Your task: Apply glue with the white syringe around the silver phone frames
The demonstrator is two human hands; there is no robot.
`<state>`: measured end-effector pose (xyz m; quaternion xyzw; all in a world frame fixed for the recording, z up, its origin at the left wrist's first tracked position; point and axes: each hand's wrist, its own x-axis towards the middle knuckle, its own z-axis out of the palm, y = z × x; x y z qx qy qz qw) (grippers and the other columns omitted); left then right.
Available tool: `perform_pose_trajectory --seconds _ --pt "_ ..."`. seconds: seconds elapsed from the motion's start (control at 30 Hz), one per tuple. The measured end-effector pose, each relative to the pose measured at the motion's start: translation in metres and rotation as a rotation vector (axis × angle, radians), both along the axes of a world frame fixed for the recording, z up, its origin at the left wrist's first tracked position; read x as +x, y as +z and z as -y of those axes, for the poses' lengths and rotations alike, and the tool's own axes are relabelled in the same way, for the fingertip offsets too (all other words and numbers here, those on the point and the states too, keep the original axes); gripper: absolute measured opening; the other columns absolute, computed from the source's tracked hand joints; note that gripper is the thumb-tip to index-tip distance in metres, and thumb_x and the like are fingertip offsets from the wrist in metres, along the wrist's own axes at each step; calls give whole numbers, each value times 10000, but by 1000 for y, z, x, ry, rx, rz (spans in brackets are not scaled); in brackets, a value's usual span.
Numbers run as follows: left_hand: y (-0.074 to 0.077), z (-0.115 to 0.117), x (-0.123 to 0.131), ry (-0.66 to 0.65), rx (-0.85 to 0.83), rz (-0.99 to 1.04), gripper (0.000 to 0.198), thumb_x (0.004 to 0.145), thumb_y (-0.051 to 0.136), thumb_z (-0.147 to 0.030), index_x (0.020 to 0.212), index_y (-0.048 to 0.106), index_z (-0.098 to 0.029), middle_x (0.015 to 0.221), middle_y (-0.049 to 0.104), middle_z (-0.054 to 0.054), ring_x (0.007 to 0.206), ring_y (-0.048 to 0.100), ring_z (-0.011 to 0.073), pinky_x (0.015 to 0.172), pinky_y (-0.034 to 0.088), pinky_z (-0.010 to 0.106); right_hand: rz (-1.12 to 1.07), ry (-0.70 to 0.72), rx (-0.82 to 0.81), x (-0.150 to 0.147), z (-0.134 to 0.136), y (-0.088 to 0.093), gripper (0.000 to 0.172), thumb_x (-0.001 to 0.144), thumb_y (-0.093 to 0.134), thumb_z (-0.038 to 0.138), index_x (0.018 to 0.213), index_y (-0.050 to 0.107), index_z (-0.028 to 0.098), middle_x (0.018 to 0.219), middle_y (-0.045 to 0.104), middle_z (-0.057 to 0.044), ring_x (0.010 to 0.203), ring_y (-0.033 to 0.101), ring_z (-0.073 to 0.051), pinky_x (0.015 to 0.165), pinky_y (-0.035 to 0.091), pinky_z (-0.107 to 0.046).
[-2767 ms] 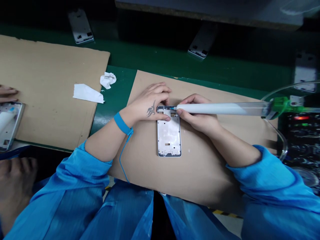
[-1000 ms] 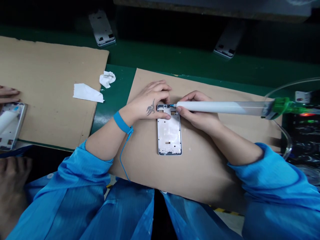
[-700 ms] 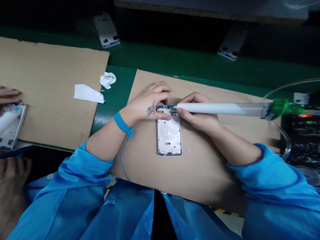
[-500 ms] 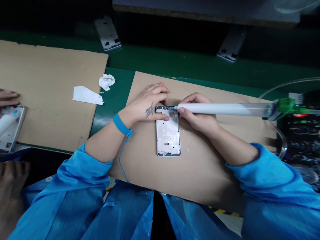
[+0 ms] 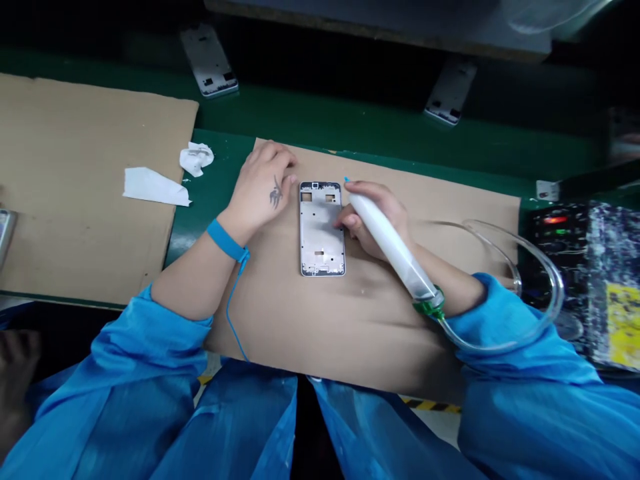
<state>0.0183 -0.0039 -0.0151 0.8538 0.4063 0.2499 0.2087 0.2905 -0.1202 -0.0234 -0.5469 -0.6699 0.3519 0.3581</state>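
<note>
Fingers [image 5: 350, 221] of the right hand [image 5: 374, 217] close in a narrow grip around a white dispensing syringe [image 5: 385, 237], just beside the right edge of a silver phone mid-frame [image 5: 317, 247]. The left hand [image 5: 265, 183] rests open on the cardboard sheet [image 5: 400, 340], holding nothing, near the frame's upper left corner. The single rectangular frame lies flat, its two square cut-outs at the far end and its long axis pointing away from the wearer. The syringe tilts, its blue tip aimed away. Two more frames [image 5: 207, 60] [image 5: 450, 90] stand beyond; two white tissues [image 5: 197, 159] [image 5: 150, 187] lie left. A blue wrist strap [image 5: 225, 240] circles the left wrist.
</note>
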Motion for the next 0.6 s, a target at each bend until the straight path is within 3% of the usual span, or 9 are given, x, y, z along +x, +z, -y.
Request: perform_pose_trajectory --seconds 0.07,0.13,0.27,0.43,0.6 --pt "0 0 1 -3 19 -15 401 1084 547 -617 1248 690 -280 1442 695 162 1461 613 449 1289 482 695 23 72 62 0 -1 -2 549 1000 764 715 1439 706 391 1168 834 -60 1024 847 -340 943 702 -550" --pt "2 0 1 -12 30 -10 326 1083 558 -584 1169 674 -292 1413 700 137 1475 609 430 1276 501 689 79 63 110 1 -8 -2 523 1014 748 708 1432 719 394 1201 851 -49 1027 852 -341 1007 686 -573" --pt "6 -1 0 -38 54 27 146 1036 580 -430 1000 597 -290 1323 720 123 1461 627 411 1272 520 686 142 -135 141 12 -46 3 512 1033 749 631 1476 677 385 1341 851 -43 1199 829 -355 1096 666 -568" --pt "7 -2 -2 -27 110 48 77 949 596 -349 988 560 -293 1300 728 127 1435 658 404 1273 554 682 139 -284 198 37 -106 4 518 1077 692 463 1565 591 321 1450 826 -74 1336 794 -340 1172 626 -532" --pt "6 -4 -3 -17 124 57 104 913 619 -345 993 574 -297 1288 729 131 1430 665 421 1264 561 708 205 -578 179 90 -129 -2 451 1048 752 326 1485 648 280 1117 842 -79 1053 824 -303 1063 641 -489"
